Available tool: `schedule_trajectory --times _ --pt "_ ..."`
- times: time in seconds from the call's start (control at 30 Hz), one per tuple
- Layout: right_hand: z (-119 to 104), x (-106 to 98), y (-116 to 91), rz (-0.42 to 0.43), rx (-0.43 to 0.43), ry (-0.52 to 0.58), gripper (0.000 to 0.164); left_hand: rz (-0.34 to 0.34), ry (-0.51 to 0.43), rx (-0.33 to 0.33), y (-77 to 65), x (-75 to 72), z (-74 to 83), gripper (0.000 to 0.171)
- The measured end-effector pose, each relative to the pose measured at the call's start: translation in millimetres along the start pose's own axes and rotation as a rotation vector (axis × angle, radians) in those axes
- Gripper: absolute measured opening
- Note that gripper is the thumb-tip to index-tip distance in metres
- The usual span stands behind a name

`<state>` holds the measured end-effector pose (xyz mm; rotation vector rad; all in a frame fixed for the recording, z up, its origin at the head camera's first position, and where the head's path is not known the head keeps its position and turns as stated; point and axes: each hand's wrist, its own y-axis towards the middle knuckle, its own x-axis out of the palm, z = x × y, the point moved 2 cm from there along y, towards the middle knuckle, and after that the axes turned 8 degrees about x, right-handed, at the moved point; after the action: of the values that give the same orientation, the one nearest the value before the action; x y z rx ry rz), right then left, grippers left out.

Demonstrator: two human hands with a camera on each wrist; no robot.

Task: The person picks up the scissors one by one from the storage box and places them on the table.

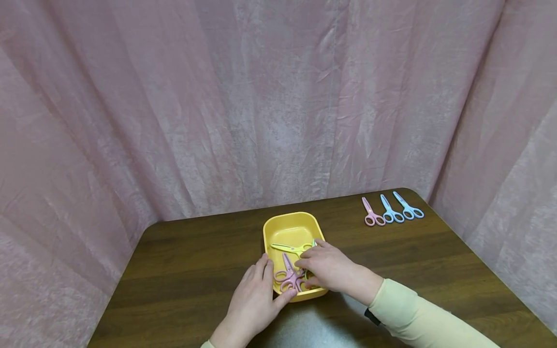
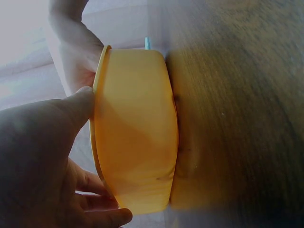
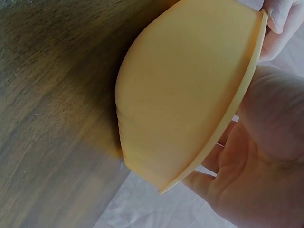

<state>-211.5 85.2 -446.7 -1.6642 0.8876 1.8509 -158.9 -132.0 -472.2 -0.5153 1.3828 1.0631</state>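
A yellow plastic bin (image 1: 291, 220) sits on the table with several scissors inside. My left hand (image 1: 254, 302) holds its near left corner, thumb on the near rim and fingers along the left side. My right hand (image 1: 330, 268) reaches over the right rim, its fingers down among the scissors. Pink scissors (image 1: 288, 270) lie in the near part of the bin, and yellow scissors (image 1: 287, 248) lie across its middle. A bit of green shows beside the right hand. Whether the right fingertips pinch anything is hidden; the right wrist view shows mainly the bin's outer wall (image 3: 185, 90).
On the far right of the brown wooden table (image 1: 196, 261), pink scissors (image 1: 370, 212) and two blue scissors (image 1: 391, 210) (image 1: 408, 207) lie in a row, blades pointing away. Pink curtains (image 1: 270, 106) hang behind the table and on both sides.
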Motion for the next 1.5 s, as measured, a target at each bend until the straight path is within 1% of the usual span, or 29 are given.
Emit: schedule_trajectory --times 0.13,0.4,0.67,0.87,1.03,1.33,1.5 --pt "-1.8 -1.2 0.5 -0.012 0.012 -0.003 0.041 -0.007 -0.002 -0.003 0.1 0.2 -0.1 0.092" --pt "-3.0 1.6 1.3 -0.021 0.028 -0.026 0.037 0.013 -0.012 -0.004 0.0 -0.7 0.7 0.093" --pt "-6.0 2.0 2.3 -0.067 0.055 -0.026 0.039 0.020 -0.015 0.002 -0.9 -0.9 0.8 0.092" --pt "-7.5 2.5 4.8 -0.062 0.058 -0.024 0.035 0.017 -0.016 0.001 -1.1 -0.5 0.5 0.092" --pt "-8.4 3.3 6.2 -0.062 0.062 -0.047 0.032 0.014 -0.014 -0.004 -1.0 0.7 0.1 0.092" --pt "-7.5 3.8 6.9 -0.008 0.048 -0.066 0.029 0.028 -0.009 0.004 -0.7 -0.1 0.4 0.092" --pt "-7.2 7.6 6.5 0.044 0.047 -0.128 0.026 0.033 -0.008 0.011 -1.4 -0.6 0.8 0.092"
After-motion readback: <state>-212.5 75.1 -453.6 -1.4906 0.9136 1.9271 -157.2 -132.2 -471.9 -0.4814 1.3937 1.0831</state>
